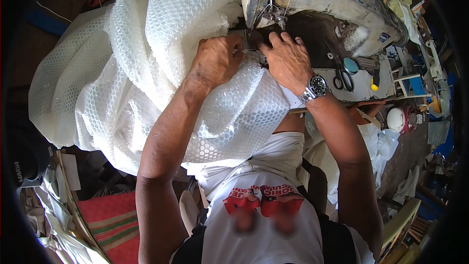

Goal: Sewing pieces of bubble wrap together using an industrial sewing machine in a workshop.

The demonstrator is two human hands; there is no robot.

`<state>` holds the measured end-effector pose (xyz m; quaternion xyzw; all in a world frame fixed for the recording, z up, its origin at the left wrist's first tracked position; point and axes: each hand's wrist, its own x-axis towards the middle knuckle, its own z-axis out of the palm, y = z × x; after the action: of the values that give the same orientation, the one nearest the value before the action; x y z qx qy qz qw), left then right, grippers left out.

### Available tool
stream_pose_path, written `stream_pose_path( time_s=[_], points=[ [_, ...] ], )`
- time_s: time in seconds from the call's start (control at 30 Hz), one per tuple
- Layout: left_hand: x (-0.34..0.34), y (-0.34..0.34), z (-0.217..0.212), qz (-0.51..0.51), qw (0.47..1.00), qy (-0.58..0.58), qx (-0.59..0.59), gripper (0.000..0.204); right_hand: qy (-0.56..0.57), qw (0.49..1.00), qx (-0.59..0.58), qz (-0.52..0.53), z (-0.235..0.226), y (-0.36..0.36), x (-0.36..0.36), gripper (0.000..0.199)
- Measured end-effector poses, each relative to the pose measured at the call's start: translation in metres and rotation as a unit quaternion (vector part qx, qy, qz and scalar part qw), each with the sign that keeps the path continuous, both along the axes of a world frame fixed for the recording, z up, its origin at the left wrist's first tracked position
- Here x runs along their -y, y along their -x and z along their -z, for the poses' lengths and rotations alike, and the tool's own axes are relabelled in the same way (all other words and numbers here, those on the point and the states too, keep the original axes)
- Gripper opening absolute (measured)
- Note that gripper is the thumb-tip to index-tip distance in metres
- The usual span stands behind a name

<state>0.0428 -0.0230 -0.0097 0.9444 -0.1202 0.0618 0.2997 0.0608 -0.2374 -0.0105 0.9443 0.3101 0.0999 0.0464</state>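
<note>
A big heap of bubble wrap [185,14] covers the left of the sewing machine [337,0] and drapes over my lap. My left hand [216,59] is closed on the bubble wrap, its fingers curled just left of the needle area. My right hand [287,61], with a steel watch [315,87] on the wrist, lies with fingers stretched out to the right of the presser foot [253,36]. Its fingertips rest close to the foot, at the edge of the bubble wrap. The wrap's edge under the foot is partly hidden by my hands.
Black-handled scissors [344,79], a round teal-topped item [350,65] and a yellow-and-black tool [375,80] lie on the machine table to the right. A red striped cloth [110,220] is at lower left. Cluttered shelves stand along the right side.
</note>
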Motion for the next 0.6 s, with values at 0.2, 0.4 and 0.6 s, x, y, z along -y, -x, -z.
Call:
stream_pose_path(
  time_s=[0.2,0.4,0.6],
  points=[
    [0.003,-0.002,-0.001,-0.011,1.0,0.001,0.01,0.018,-0.041,0.995,-0.029,0.081,0.007,-0.034,-0.001,0.044],
    [0.003,-0.004,-0.002,-0.025,0.999,0.007,-0.019,0.021,-0.22,0.975,0.003,0.024,-0.001,-0.021,0.02,0.035],
    [0.004,-0.005,0.0,-0.029,0.999,0.013,0.023,0.023,-0.208,0.971,-0.028,-0.117,0.013,0.037,0.027,0.046]
  ],
)
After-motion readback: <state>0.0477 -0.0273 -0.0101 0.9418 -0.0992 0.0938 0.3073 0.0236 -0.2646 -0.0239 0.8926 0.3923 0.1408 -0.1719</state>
